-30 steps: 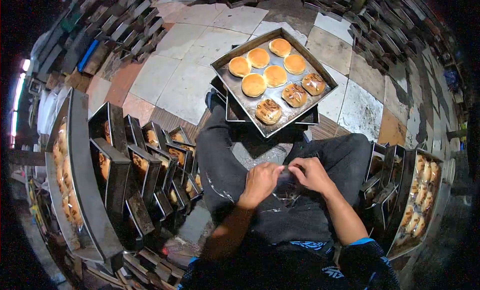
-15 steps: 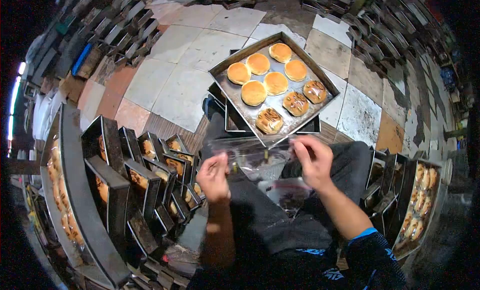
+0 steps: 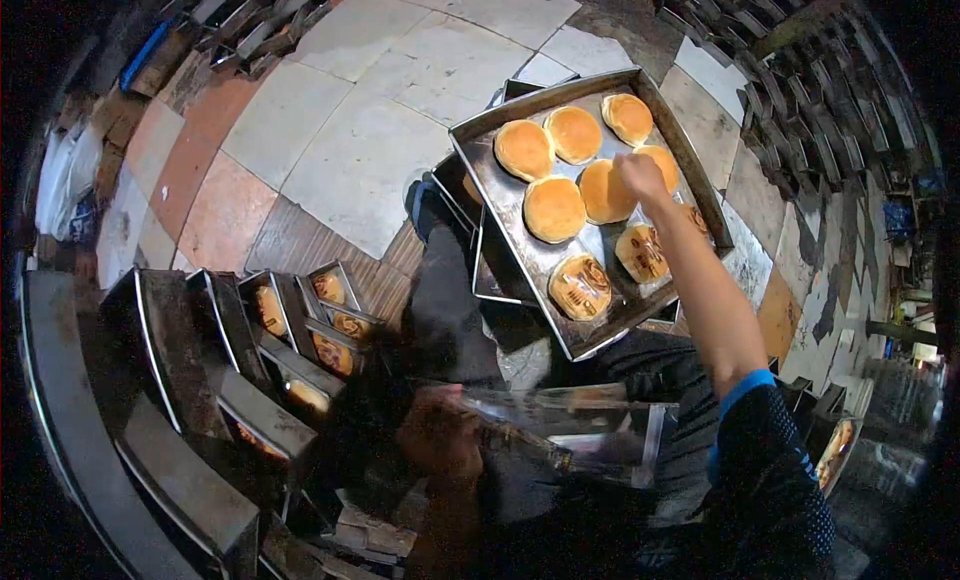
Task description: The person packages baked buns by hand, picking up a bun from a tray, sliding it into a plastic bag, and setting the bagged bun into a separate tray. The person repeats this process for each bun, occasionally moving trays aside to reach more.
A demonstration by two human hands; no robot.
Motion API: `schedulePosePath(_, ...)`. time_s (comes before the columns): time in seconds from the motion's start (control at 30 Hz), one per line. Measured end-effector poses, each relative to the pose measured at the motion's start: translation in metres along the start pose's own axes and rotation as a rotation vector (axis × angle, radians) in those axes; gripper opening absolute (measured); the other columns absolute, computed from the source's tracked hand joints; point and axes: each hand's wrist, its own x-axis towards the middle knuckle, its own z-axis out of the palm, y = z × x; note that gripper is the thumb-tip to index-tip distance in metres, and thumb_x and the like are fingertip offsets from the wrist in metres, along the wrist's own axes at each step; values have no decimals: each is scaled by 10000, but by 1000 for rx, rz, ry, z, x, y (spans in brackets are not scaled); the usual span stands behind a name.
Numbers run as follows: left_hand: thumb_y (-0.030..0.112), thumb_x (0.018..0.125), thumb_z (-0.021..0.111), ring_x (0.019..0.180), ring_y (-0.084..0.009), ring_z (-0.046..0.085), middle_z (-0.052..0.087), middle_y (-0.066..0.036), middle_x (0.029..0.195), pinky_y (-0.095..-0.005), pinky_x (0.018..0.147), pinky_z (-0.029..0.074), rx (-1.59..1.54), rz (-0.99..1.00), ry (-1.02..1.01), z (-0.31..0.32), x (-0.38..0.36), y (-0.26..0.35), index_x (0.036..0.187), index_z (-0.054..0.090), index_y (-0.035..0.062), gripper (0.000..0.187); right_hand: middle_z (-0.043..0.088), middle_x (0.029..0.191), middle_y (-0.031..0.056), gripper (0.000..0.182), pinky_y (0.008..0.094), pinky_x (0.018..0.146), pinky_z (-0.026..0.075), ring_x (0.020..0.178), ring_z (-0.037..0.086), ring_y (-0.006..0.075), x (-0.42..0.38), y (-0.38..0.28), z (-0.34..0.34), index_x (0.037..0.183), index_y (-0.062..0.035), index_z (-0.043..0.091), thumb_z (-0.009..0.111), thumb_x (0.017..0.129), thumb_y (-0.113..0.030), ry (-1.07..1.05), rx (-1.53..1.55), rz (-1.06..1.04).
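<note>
A square metal tray point(image 3: 505, 185) holds several round golden buns; the ones along its near right side, such as this bun point(image 3: 580, 288), sit in clear printed wrappers. My right hand point(image 3: 643, 180) reaches over the tray, its fingers bunched at the edge of a plain bun point(image 3: 604, 202); whether they grip it is hidden. Low over my lap, in shadow, my left hand point(image 3: 440, 432) is closed on a clear plastic bag point(image 3: 530, 430), which stretches out to the right.
Stacked metal pans point(image 3: 185, 465) with wrapped buns stand at the left. At the right is another pan with buns point(image 3: 838, 450). More stacked pans point(image 3: 815, 110) rise at the upper right. Other trays lie beneath the main tray, on a tiled floor point(image 3: 330, 130).
My right hand has let go of the plastic bag and moved up and forward onto the buns. My left hand, still with the bag, is lower. The view has shifted, with the tray now further right.
</note>
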Motion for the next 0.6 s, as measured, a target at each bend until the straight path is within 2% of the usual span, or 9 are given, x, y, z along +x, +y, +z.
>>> schedulePosePath(0.13,249,847,759,552,-100,544,608,-25,684,-266,517,444,-68,-197,-22,15,5,36,852,656,21,250,664,1091,210,408,415,868,468,1033,626,310,-40,30,-3,1151,30,607,458,941,-287,118,199,-62)
schedulePosePath(0.2,251,871,729,547,-92,519,562,2,648,-269,512,425,53,-320,17,13,3,37,810,648,15,257,632,1171,165,436,412,967,464,1097,608,278,-71,40,-11,1222,63,543,453,994,-297,253,991,89)
schedulePosePath(0.27,262,873,726,539,-100,511,559,-3,651,-277,496,422,-153,-308,72,4,3,22,808,662,7,271,623,1209,164,425,435,1037,439,1145,593,285,-95,56,-27,1264,24,523,432,1011,-305,177,1489,115)
schedulePosePath(0.3,262,876,724,539,-93,510,578,-12,665,-265,487,414,-62,-266,42,5,8,23,854,667,-3,272,611,1258,121,376,420,1040,444,1157,593,262,-113,72,-38,1238,-38,560,405,1024,-305,-106,1596,-54)
schedulePosePath(0.37,207,905,693,552,-58,507,632,-34,725,-220,469,392,30,-292,66,24,7,50,999,665,-28,254,604,1258,165,363,437,1037,449,1150,597,282,-208,56,-71,1226,-1,560,466,988,-259,-538,1780,-110)
schedulePosePath(0.4,207,905,693,552,-58,507,632,-34,725,-220,469,392,31,-273,52,29,5,53,999,665,-28,254,624,1208,172,374,435,1009,476,1124,609,292,-220,82,-63,1205,42,564,533,932,-211,-820,1807,-405)
schedulePosePath(0.43,201,917,677,546,-59,511,623,-21,723,-217,456,390,69,-227,21,31,2,51,1000,657,-22,238,650,1141,149,381,415,976,504,1059,640,269,-268,68,-73,1185,46,578,605,864,-158,-745,1604,-214)
schedulePosePath(0.5,161,925,671,531,-45,499,640,-20,759,-204,438,376,184,-126,-58,34,-9,51,1015,646,-16,201,677,1113,105,481,336,882,537,952,669,177,-320,77,-76,1257,34,561,699,809,-72,-839,1223,-248)
schedulePosePath(0.6,143,953,622,705,-88,553,679,-74,986,-200,666,455,260,185,-242,31,-28,42,1112,646,-7,219,697,1037,85,389,281,839,522,888,661,121,-400,55,-84,1226,43,579,686,871,-75,-610,848,-470)
